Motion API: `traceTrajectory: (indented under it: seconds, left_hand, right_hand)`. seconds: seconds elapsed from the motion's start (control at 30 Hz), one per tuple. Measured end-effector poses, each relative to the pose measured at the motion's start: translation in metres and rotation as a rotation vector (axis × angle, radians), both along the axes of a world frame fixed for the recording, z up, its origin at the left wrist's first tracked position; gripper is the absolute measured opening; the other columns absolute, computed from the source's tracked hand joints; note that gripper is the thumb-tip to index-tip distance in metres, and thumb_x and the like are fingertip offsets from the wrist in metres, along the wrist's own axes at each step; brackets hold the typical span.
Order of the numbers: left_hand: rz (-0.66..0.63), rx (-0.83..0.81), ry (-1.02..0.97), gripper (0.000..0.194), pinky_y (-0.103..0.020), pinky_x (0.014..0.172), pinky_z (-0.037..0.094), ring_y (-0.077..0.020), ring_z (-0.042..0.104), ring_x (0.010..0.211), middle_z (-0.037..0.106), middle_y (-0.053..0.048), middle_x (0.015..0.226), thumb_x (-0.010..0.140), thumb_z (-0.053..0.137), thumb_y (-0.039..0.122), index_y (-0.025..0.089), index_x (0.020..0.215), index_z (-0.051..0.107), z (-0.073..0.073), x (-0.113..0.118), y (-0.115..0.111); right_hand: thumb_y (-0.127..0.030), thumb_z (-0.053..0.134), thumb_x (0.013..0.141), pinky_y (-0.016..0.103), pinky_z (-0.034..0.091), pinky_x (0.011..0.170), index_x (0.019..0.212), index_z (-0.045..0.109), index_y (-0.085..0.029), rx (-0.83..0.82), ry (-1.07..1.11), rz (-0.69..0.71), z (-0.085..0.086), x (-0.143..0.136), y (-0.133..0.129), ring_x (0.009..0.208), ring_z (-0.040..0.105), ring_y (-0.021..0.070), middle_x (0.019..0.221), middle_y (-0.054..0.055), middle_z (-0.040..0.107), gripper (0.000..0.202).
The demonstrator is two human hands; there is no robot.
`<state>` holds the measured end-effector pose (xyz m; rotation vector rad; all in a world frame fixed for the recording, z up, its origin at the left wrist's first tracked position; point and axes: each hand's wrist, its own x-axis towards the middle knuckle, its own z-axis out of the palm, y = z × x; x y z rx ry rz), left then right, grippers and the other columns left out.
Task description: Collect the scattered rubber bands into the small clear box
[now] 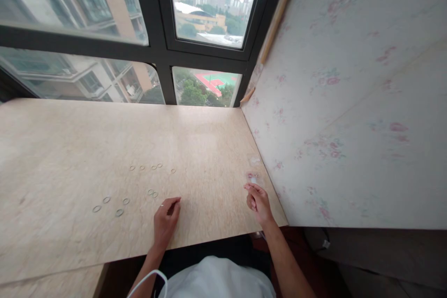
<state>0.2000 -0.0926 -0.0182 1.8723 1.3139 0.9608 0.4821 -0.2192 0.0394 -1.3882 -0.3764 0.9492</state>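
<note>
My left hand (166,220) rests on the stone-patterned counter, fingers curled and thumb tip against the index finger; nothing shows in it. A thin band is on one of its fingers. Just beyond it lie two small touching rings (150,192). My right hand (259,201) is closed in a pinch; whatever is between its fingertips is too small to make out. Right beyond those fingertips sits a small clear plastic bag (257,178) with reddish bits inside. Farther left are larger greenish rings (119,213), and behind them a loose row of thin gold-coloured rings (142,167).
Another clear packet (254,160) lies near the wall. The counter (209,149) runs left beneath dark-framed windows (162,32). A flowered wall (335,116) borders it on the right. A white cord (150,277) hangs by my left forearm.
</note>
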Motion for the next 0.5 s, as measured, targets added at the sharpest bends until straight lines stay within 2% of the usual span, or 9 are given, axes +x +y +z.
traceTrajectory:
  seconds: [0.13,0.27,0.5]
  left_hand:
    - [0.014,0.009,0.024,0.024,-0.032,0.074,0.053,-0.0204,0.066,0.082,0.071,-0.006,0.091,0.082,0.052,0.039,0.02,0.088,0.066,0.001,0.003,0.0]
    - [0.031,0.049,0.073,0.026,-0.032,0.072,0.053,-0.0208,0.066,0.081,0.071,-0.006,0.09,0.083,0.05,0.039,0.02,0.088,0.066,0.001,0.005,0.0]
    - [0.027,0.075,0.138,0.025,-0.032,0.072,0.052,-0.0211,0.066,0.082,0.071,-0.006,0.091,0.083,0.05,0.038,0.019,0.088,0.066,-0.001,0.007,0.001]
  right_hand:
    - [-0.047,0.071,0.07,0.018,0.012,0.032,0.082,0.062,-0.017,-0.021,-0.031,-0.108,-0.005,0.017,-0.015,0.032,0.019,0.0037,0.037,-0.013,0.03,0.034]
    - [-0.05,0.071,0.069,0.018,0.017,0.032,0.085,0.062,-0.016,-0.038,-0.126,-0.151,-0.006,0.032,-0.014,0.033,0.025,0.0052,0.039,-0.012,0.034,0.038]
    - [-0.056,0.058,0.076,0.021,0.027,0.035,0.101,0.065,-0.011,-0.221,-0.493,-0.239,-0.005,0.07,-0.005,0.035,0.037,0.0101,0.041,-0.008,0.044,0.052]
